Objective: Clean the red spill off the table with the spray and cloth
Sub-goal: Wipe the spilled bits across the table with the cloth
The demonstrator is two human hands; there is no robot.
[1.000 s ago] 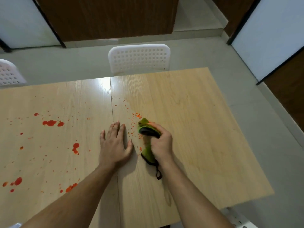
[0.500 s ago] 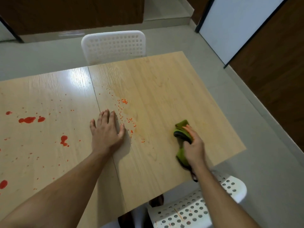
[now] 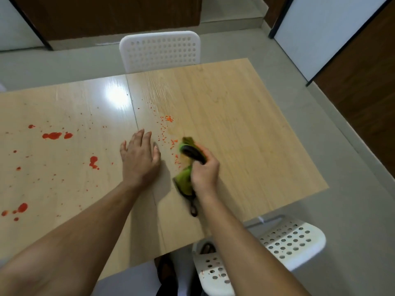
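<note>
Both hands are on the wooden table (image 3: pixel 245 116): the left hand (image 3: pixel 140 158) lies flat, palm down, fingers straight and close together, pressing the top just left of the seam between the two boards, and it holds nothing. Just beside it, the right hand (image 3: pixel 204 170) has its fingers curled round a bunched green cloth (image 3: pixel 185 178) with dark trim, which sits against the tabletop near the middle of the right board; a dark loop of it trails back toward the near edge. Small red specks (image 3: pixel 168 119) lie scattered between the two hands and beyond the cloth toward the far edge. Larger red blotches (image 3: pixel 52 135) are spread across the left board, toward the left edge. One white perforated chair (image 3: pixel 159 50) stands at the far edge, and another white chair (image 3: pixel 292 240) sits at the near right corner.
</note>
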